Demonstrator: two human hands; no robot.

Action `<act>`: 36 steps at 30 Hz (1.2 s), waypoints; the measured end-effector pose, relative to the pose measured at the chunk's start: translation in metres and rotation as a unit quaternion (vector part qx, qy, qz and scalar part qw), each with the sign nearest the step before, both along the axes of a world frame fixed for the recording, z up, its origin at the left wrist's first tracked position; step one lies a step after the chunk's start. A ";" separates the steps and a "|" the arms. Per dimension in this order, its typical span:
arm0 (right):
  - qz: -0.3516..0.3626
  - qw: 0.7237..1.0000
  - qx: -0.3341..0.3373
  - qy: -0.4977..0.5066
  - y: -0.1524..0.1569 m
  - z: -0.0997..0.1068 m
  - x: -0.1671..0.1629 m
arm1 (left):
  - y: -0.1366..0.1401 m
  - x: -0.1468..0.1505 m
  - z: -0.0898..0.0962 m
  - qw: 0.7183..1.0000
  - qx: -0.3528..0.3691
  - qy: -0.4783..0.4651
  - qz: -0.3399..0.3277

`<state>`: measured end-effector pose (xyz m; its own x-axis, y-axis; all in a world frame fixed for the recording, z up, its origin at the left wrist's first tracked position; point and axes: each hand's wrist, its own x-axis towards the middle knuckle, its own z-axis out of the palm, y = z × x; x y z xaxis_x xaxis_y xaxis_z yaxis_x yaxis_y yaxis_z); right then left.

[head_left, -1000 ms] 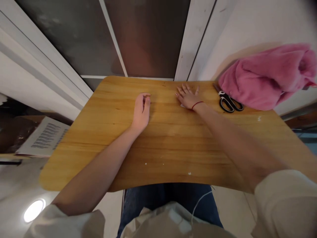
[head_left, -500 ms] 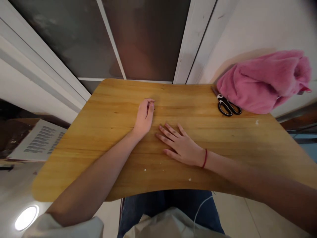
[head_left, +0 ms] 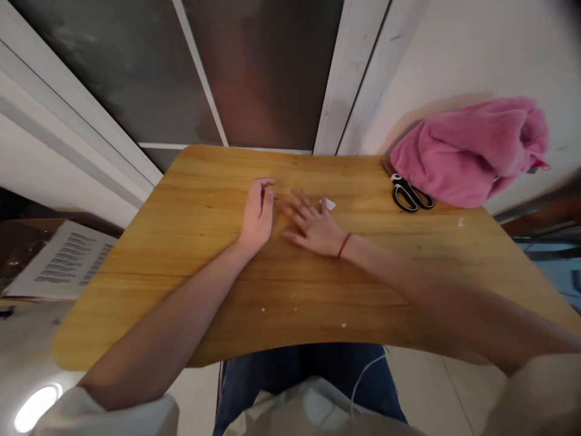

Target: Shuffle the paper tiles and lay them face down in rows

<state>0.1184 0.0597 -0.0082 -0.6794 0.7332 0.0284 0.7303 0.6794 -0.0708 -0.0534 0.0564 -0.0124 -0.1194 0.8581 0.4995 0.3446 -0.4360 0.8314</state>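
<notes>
My left hand rests on its outer edge on the wooden table, fingers loosely bent and thumb apart from them. I see nothing held in it, though its palm side is partly hidden. Just to its right is my right hand, palm down with spread fingers, slightly blurred, a red string bracelet around its wrist. By its little finger lies a small whitish scrap of paper. Whether the finger touches the scrap, I cannot tell.
Black-handled scissors lie at the back right, against a pink plush cloth. Small white crumbs dot the table near its front edge. A framed glass door stands behind. Left of the table is a box with a printed sheet.
My right hand has slid forward over the table, level with my left hand. The whitish scrap now shows beside it. My left hand has barely moved. The view has shifted slightly.
</notes>
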 end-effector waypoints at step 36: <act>-0.166 0.949 -0.035 0.264 0.074 0.002 0.074 | -0.014 0.008 0.013 0.982 0.041 0.140 -0.118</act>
